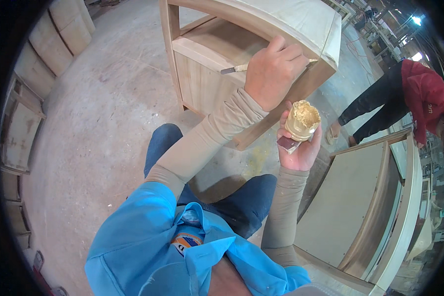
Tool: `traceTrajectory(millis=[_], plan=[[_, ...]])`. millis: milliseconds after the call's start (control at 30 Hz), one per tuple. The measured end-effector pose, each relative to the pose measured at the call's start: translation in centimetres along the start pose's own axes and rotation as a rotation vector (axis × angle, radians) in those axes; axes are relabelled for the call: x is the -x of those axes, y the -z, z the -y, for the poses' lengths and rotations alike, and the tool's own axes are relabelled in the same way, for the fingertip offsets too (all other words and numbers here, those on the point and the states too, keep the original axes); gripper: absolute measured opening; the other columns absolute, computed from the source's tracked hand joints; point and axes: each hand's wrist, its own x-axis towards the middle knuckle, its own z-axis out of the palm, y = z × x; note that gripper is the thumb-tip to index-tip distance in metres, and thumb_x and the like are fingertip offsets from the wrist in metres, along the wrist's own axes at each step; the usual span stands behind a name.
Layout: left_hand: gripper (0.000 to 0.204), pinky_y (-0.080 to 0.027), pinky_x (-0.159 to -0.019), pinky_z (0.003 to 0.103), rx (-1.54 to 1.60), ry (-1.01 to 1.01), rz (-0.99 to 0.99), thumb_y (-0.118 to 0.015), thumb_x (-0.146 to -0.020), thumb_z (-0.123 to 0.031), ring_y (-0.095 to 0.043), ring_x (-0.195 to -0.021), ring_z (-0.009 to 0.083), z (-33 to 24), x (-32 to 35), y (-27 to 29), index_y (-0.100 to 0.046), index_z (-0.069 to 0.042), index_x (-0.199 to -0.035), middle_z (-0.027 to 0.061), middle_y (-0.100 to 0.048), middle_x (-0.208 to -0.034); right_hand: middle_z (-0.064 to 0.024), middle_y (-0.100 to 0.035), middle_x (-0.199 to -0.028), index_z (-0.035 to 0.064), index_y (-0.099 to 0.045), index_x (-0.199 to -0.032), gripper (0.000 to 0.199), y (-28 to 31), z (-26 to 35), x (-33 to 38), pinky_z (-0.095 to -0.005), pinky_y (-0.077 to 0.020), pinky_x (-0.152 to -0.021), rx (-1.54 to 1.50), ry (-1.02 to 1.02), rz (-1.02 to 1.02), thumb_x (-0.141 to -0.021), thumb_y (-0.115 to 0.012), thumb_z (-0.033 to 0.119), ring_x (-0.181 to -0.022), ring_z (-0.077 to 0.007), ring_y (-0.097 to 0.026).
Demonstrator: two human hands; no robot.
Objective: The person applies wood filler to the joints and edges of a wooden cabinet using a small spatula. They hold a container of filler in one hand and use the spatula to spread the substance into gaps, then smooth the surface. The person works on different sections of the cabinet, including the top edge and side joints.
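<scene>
My left hand [274, 73] is closed round a slim spatula-like tool [240, 68] with a dark end on the left. The tool's other tip, smeared pale, touches or nearly touches the front edge of a pale wooden cabinet [202, 54], near its corner. An open compartment shows in the cabinet below its top. Lower down, my right hand [301, 150] faces palm up, its fingers round a small putty-crusted cup [302, 121] of yellowish paste. Pressed under the cup in the same hand is a flat reddish-brown piece [287, 143], its kind unclear.
Another wooden cabinet frame [348, 202] stands close on my right. Beyond it a person in a red top [424, 93] bends over, a hand at that frame. Wooden panels and cabinets [22, 130] line the far left. Concrete floor [89, 118] lies between.
</scene>
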Motion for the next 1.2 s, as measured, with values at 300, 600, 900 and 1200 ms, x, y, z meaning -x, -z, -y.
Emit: traceTrajectory(millis=[300,600,900,1200], plan=[[0.021,-0.049,-0.059,0.028,-0.015,0.015,0.068,-0.067,-0.065,-0.009,-0.051,-0.075,0.0177,0.2,1.2,0.3,-0.068,-0.013,-0.086,-0.0037,-0.057,-0.079,-0.0199,-0.039,-0.140,0.0074,-0.043,-0.134,0.050,-0.4,-0.2,0.2,-0.0303,-0.0479,-0.063,0.006,0.004,-0.026,-0.094,-0.046,0.037,-0.110,-0.0298,-0.053],[0.021,-0.048,-0.059,0.027,-0.017,0.009,0.106,-0.068,-0.065,-0.009,-0.051,-0.075,0.0172,0.5,1.7,0.3,-0.069,-0.015,-0.085,-0.0048,-0.058,-0.080,-0.0194,-0.041,-0.139,0.0071,-0.044,-0.132,0.049,-0.2,-0.1,0.1,-0.0299,-0.0476,-0.063,0.030,0.014,-0.017,-0.094,-0.047,0.037,-0.110,-0.0297,-0.053],[0.008,-0.050,-0.060,0.033,0.180,0.169,-0.011,-0.066,-0.073,-0.010,-0.054,-0.080,0.0228,0.2,0.0,0.4,-0.065,-0.012,-0.080,0.0009,-0.057,-0.077,-0.0188,-0.041,-0.139,0.0079,-0.043,-0.133,0.050,-0.4,0.0,0.1,-0.0303,-0.0470,-0.063,0.039,0.016,-0.034,-0.094,-0.047,0.038,-0.112,-0.0286,-0.052],[0.011,-0.048,-0.063,0.034,0.181,0.242,-0.061,-0.069,-0.074,-0.007,-0.055,-0.076,0.0252,-0.8,0.2,-0.2,-0.066,-0.009,-0.084,0.0032,-0.061,-0.079,-0.0100,-0.057,-0.121,0.0102,-0.051,-0.124,0.041,-1.4,-0.4,0.2,-0.0321,-0.0471,-0.058,-0.025,0.006,-0.112,-0.096,-0.045,0.039,-0.105,-0.0319,-0.055]])
